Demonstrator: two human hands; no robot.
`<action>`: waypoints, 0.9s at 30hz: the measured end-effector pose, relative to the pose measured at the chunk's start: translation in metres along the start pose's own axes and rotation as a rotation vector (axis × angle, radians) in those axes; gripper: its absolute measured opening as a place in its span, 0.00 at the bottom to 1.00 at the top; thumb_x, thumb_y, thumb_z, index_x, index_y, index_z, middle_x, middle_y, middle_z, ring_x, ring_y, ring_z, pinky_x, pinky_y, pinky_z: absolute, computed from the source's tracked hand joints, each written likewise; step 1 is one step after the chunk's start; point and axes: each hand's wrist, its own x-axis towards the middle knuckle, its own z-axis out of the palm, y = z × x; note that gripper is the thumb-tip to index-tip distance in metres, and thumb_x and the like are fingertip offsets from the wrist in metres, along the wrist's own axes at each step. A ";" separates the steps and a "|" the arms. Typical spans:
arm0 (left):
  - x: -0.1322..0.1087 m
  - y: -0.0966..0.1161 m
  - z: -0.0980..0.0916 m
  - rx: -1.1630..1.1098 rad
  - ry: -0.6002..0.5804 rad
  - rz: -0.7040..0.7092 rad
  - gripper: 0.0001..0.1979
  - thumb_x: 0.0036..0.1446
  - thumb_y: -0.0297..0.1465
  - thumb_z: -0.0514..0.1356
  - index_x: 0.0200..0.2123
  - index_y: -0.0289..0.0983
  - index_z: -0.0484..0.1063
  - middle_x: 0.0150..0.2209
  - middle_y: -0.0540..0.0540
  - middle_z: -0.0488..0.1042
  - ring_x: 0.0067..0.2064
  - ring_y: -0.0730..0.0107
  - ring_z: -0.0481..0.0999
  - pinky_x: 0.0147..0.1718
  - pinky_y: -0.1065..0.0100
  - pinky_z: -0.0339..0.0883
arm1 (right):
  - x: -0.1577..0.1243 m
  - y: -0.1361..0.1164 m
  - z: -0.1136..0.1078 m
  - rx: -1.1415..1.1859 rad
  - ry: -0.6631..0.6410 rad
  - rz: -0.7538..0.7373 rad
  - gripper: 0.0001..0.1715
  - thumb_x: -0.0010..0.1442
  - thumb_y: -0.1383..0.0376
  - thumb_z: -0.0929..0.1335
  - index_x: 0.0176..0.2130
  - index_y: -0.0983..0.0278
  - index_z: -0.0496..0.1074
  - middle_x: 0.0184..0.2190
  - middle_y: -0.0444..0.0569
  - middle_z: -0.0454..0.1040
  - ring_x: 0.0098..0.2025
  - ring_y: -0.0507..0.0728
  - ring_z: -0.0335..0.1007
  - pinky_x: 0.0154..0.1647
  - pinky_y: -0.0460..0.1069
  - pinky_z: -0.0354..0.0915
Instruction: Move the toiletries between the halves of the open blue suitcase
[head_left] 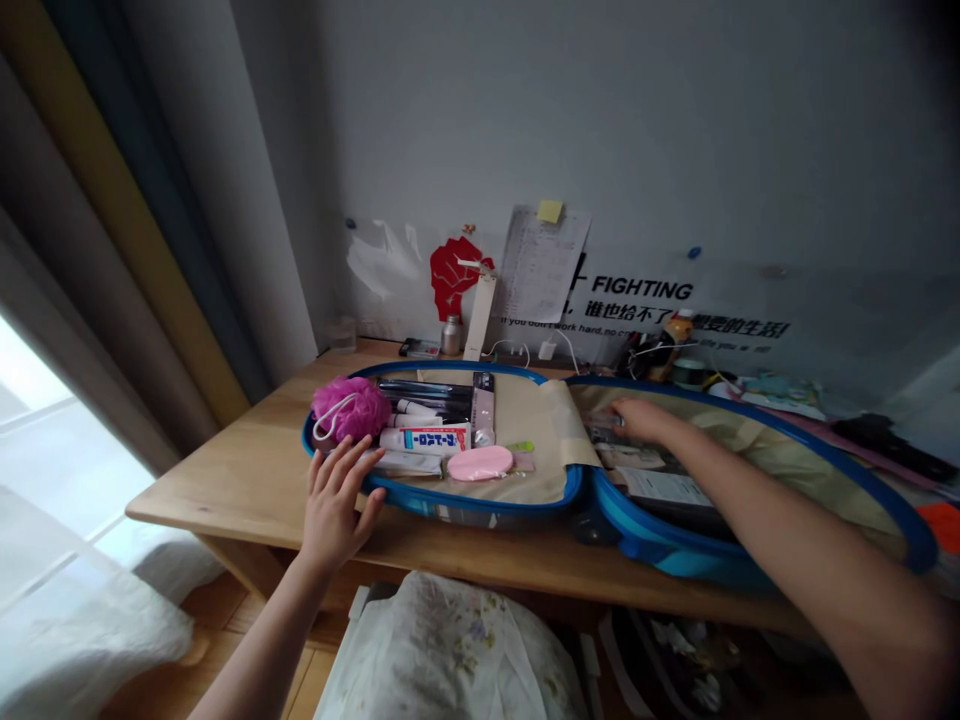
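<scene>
Head view: left hand [337, 505] is held spread at the blue suitcase [465, 503] rim; right hand [645, 420] is laid on packets [630, 456], grip unclear.

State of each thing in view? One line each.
Blue hard-shell suitcase: open, halves side by side
Left hand: open, fingers spread at the suitcase rim
Right hand: extended, on items in the right half
Pink bath pouf: packed in the left half, white cord looped
White tube: lying flat in the left half
Pink oval case: lying on top, shut
Yellow sticky note: stuck on a paper on the wall
</scene>
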 end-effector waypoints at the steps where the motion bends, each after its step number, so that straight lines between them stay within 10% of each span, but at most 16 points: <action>1: 0.000 0.000 0.000 0.000 -0.002 -0.003 0.22 0.66 0.35 0.54 0.62 0.43 0.68 0.61 0.42 0.73 0.67 0.54 0.64 0.70 0.51 0.44 | -0.002 -0.001 -0.004 0.004 0.011 0.039 0.09 0.45 0.69 0.74 0.31 0.63 0.77 0.34 0.53 0.80 0.37 0.60 0.78 0.38 0.50 0.69; 7: 0.000 0.000 0.000 0.006 -0.001 -0.008 0.22 0.66 0.35 0.54 0.62 0.43 0.68 0.61 0.42 0.73 0.67 0.54 0.64 0.70 0.51 0.44 | 0.002 -0.017 -0.055 0.087 0.173 0.231 0.18 0.57 0.60 0.68 0.46 0.64 0.77 0.42 0.56 0.81 0.42 0.62 0.79 0.39 0.51 0.70; 12: 0.001 0.001 -0.001 0.000 -0.006 -0.018 0.22 0.66 0.35 0.54 0.62 0.44 0.68 0.61 0.42 0.73 0.66 0.54 0.65 0.70 0.50 0.44 | 0.030 -0.096 -0.086 0.237 0.165 0.081 0.23 0.62 0.55 0.66 0.52 0.63 0.76 0.47 0.53 0.82 0.44 0.58 0.79 0.43 0.47 0.70; 20: 0.001 0.001 -0.002 0.011 -0.024 -0.012 0.22 0.66 0.35 0.54 0.61 0.41 0.69 0.61 0.41 0.72 0.67 0.53 0.64 0.70 0.50 0.45 | 0.070 -0.258 -0.068 0.218 0.022 -0.208 0.14 0.56 0.58 0.72 0.41 0.62 0.81 0.44 0.53 0.83 0.46 0.61 0.78 0.43 0.48 0.69; 27: 0.001 0.001 -0.003 0.020 -0.021 -0.005 0.21 0.66 0.35 0.54 0.60 0.41 0.70 0.61 0.41 0.72 0.67 0.54 0.64 0.70 0.51 0.45 | 0.081 -0.304 -0.055 0.180 -0.051 -0.307 0.15 0.61 0.58 0.71 0.43 0.64 0.79 0.46 0.53 0.81 0.50 0.61 0.76 0.51 0.53 0.70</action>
